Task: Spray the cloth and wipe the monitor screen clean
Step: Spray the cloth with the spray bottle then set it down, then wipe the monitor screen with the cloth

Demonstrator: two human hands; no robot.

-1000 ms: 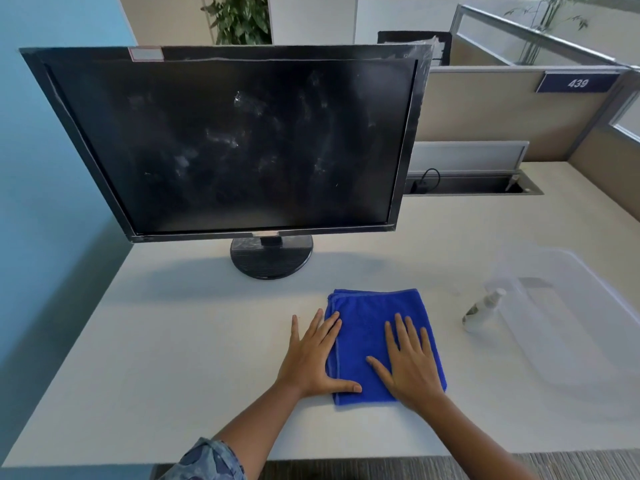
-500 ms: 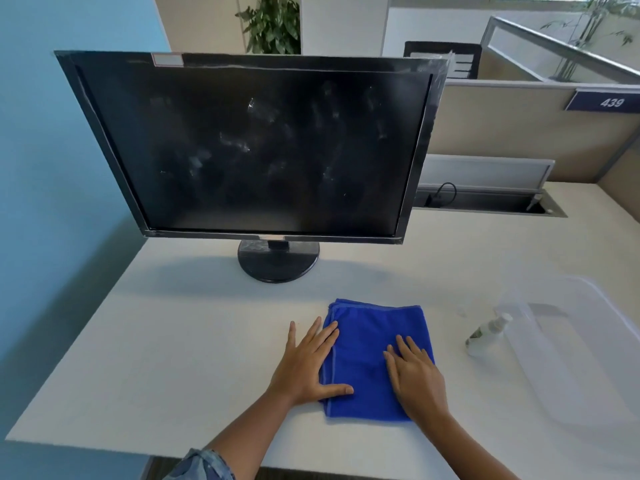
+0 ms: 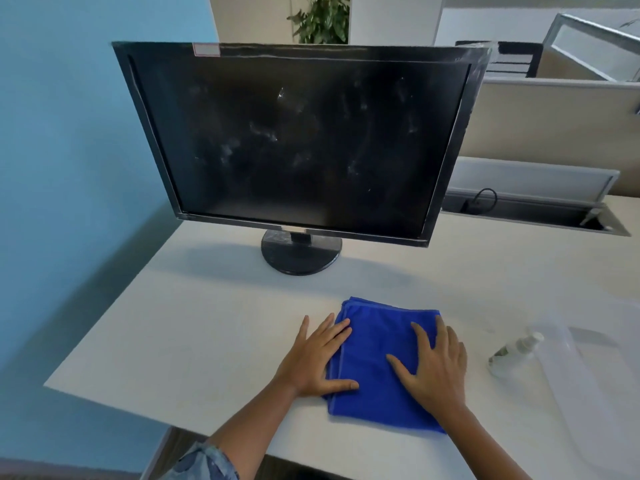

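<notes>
A folded blue cloth (image 3: 377, 344) lies flat on the white desk (image 3: 194, 334) in front of me. My left hand (image 3: 317, 360) rests flat at the cloth's left edge, thumb laid over its near corner. My right hand (image 3: 434, 367) presses flat on the cloth's right half with fingers spread. The black monitor (image 3: 298, 140) stands behind on a round base (image 3: 300, 252); its dark screen shows pale smudges and streaks. A small clear spray bottle (image 3: 512, 353) lies on its side to the right of the cloth, apart from both hands.
A clear plastic tray (image 3: 595, 362) sits at the right, beside the bottle. An open cable trough (image 3: 530, 211) with a cord runs behind the monitor's right side. A blue wall (image 3: 62, 168) bounds the desk on the left; beige partitions stand behind.
The view has swung left and closer, so monitor, cloth and bottle sit further right in frame. Both hands stay flat on the cloth; the right hand's fingers have spread slightly.
</notes>
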